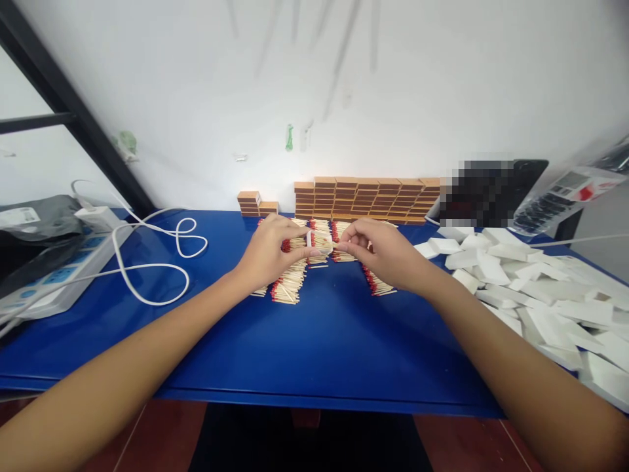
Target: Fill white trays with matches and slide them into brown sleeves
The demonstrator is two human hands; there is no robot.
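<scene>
Both hands meet over the middle of the blue worktop (304,347). The left hand (268,252) is curled, with thumb and forefinger closed on one end of a small white tray (322,240). The right hand (381,252) is pinched on the other end, its remaining fingers folded under. The tray sits just above a spread of red-tipped matches (289,285), which lie in loose bundles beneath and between the hands, and it seems to hold some matches already, though how full it is I cannot tell. At 12 o'clock from the hands, stacked brown matchboxes (366,196) form a low wall against the back. At 3 o'clock lies a heap of empty white trays (531,288), and at 9 o'clock a white cable (147,262) loops towards a power strip (54,282). The step looks like settling matches into the tray. It probably goes best with the tray kept level and low over the pile, and with the heads all turned one way. Pressing the sticks flat with the thumbs would help, as would a light grip, since the thin walls would likely buckle.
</scene>
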